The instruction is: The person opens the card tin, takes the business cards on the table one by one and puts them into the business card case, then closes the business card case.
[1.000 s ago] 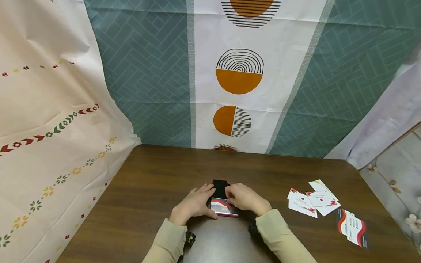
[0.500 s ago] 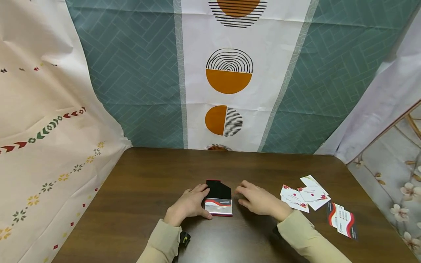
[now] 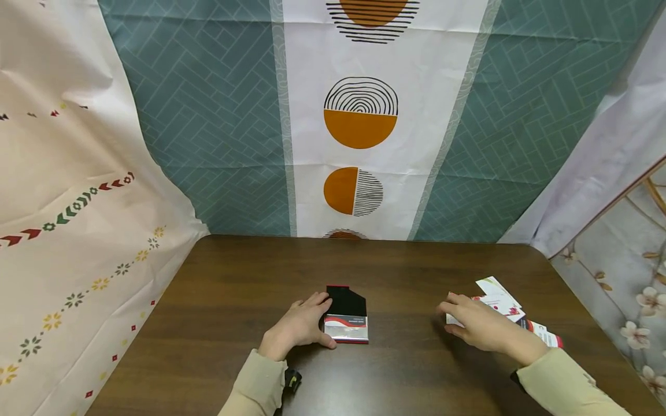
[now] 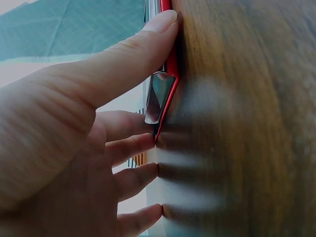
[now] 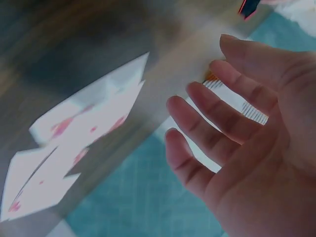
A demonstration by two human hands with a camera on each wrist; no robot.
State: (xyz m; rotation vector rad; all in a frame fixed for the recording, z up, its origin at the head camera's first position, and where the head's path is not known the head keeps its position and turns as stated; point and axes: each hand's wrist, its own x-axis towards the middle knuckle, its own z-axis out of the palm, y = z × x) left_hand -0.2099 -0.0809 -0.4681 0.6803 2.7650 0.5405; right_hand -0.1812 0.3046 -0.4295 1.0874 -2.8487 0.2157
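Observation:
A red-edged business card case (image 3: 352,342) lies opened out on the brown table, its black flap (image 3: 344,301) toward the back. A grey, red and white business card (image 3: 346,323) shows in its silver tray. Along the case's left side rests my left hand (image 3: 299,328); in the left wrist view the thumb (image 4: 160,23) touches the case's edge and the spread fingers reach the table and flap edge. My right hand (image 3: 481,323) hovers at the white floral business cards (image 3: 496,301), fingers relaxed and holding nothing. It partly hides them in the head view.
Red, white and dark business cards (image 3: 543,332) lie beyond my right wrist, partly covered by it. The brown table (image 3: 250,271) ends at a hanging patterned cloth (image 3: 224,144) behind. More cloth hangs at the left and right.
My right hand has let go of the business card in the case and moved right to the loose cards. The left hand has stayed beside the case. The head view has shifted slightly right.

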